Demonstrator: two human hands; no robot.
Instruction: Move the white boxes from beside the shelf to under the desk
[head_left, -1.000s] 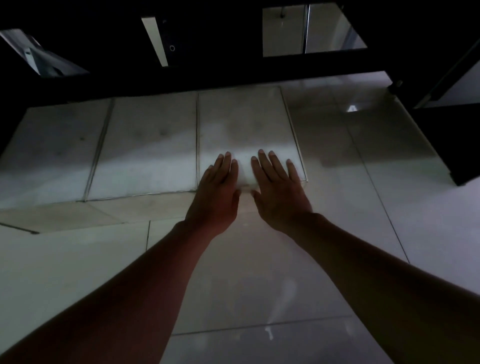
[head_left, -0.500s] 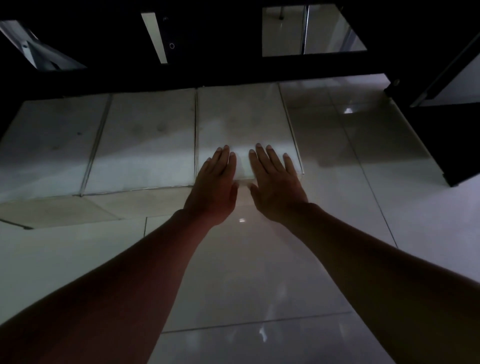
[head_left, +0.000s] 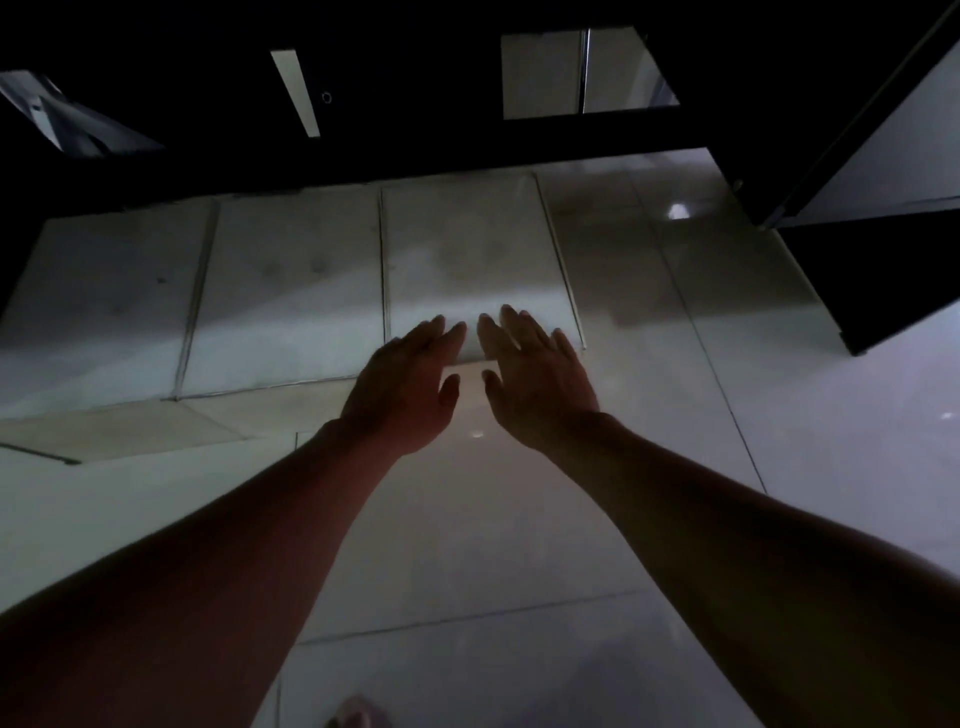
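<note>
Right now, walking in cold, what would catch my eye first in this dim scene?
Two bare arms reach forward, the left hand and right hand spread flat side by side at the near edge of a white box. That box is the rightmost of three lying in a row on the pale tiled floor, running under the dark desk above.

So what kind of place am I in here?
Probably an office or storeroom, indoors and dim: glossy floor tiles, a dark desk overhead, and three flat white boxes lined up beneath it.
</note>
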